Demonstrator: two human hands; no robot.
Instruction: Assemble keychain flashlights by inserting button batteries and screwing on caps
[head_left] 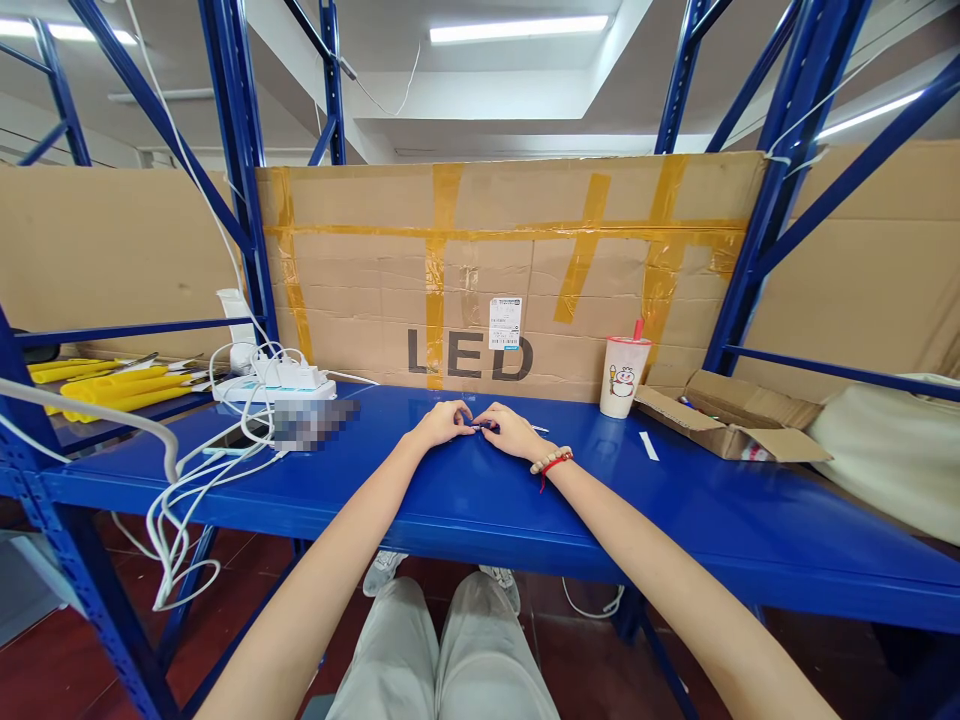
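My left hand (444, 424) and my right hand (510, 430) meet above the middle of the blue shelf top (465, 500). The fingers of both are pinched together around a small, thin thing (476, 427) between the fingertips, too small to name. A short white tip (540, 430) shows just beyond my right hand; whether it belongs to the same thing I cannot tell. A beaded bracelet (551, 461) with a red cord circles my right wrist.
White cables (180, 540) and a power strip (277, 385) lie at left, beside yellow-handled tools (127, 388). To the right stand a paper cup (624, 378) with a red straw and an opened cardboard box (731, 420). A white strip (649, 446) lies nearby. Cardboard (360, 280) walls the back.
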